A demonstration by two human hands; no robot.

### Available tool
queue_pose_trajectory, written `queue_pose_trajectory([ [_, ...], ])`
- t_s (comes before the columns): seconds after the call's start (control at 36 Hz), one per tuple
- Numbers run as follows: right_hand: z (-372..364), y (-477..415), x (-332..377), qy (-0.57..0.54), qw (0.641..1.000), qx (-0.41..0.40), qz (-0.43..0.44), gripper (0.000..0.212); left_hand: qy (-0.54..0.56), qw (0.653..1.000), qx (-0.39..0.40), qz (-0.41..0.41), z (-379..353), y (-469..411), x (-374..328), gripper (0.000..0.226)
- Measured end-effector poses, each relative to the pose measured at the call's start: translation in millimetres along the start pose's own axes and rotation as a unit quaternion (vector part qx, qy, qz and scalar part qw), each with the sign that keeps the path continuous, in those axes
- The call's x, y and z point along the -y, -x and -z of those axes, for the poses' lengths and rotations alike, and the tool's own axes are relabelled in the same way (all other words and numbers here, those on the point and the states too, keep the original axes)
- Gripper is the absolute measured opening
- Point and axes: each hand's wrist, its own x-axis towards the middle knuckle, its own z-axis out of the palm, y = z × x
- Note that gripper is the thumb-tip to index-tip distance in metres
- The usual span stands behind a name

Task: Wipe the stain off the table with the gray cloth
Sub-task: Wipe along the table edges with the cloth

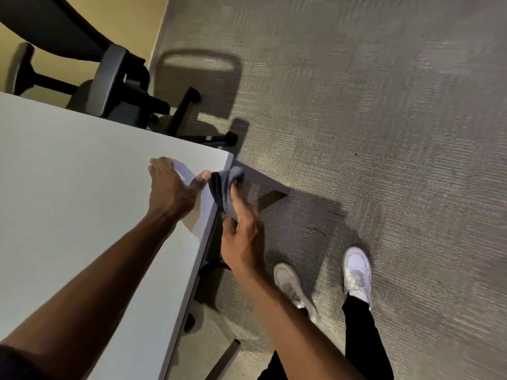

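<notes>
The white table [68, 165] fills the left of the head view, and its right edge runs down toward me. My left hand [171, 187] lies flat on the tabletop near the far right corner, fingers spread, thumb at the edge. My right hand [241, 231] is beside the table's right edge, off the top, and grips the bunched gray cloth [226, 186], which presses against the edge just below the corner. No stain shows on the visible tabletop.
A black office chair [120, 86] stands behind the table's far edge, its wheeled base reaching past the corner. Gray carpet [384, 119] covers the floor to the right. My feet in white shoes [356, 272] stand on the carpet beside the table.
</notes>
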Motion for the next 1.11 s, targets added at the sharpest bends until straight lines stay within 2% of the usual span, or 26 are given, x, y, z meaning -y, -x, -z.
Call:
queue_pose_trajectory([
  [0.19,1,-54,20,0.013,0.999,-0.033,-0.015,0.068,0.014,1.0,0.002,0.023,0,1,-6,0.091],
  [0.28,5,-40,21,0.026,1.0,-0.002,-0.013,0.067,0.023,0.999,0.017,0.038,1,2,-6,0.096],
  [0.44,30,-20,17,0.034,0.991,0.117,-0.051,0.068,0.041,0.998,0.029,0.047,3,3,-9,0.093],
  [0.56,32,-52,19,0.029,0.991,0.09,-0.093,0.07,0.042,0.998,0.029,0.047,4,5,-11,0.099],
  [0.64,23,-59,25,0.041,0.992,0.081,-0.083,0.069,0.046,0.998,0.028,0.045,4,6,-9,0.102],
  [0.72,29,-48,28,0.056,0.989,0.108,-0.085,0.069,0.045,0.997,0.036,0.047,3,5,-7,0.106],
  [0.83,65,-38,24,0.104,0.972,0.196,-0.077,0.068,0.033,0.997,0.045,0.049,4,2,-8,0.114],
  [0.92,89,-46,23,0.107,0.972,0.174,-0.113,0.066,0.011,0.996,0.074,0.046,6,4,-14,0.119],
  [1.0,102,-72,25,0.104,0.974,0.145,-0.137,0.059,0.05,0.994,0.081,0.058,6,5,-15,0.124],
  [1.11,110,-115,36,0.113,0.97,0.178,-0.118,0.055,0.078,0.993,0.071,0.055,6,8,-16,0.126],
])
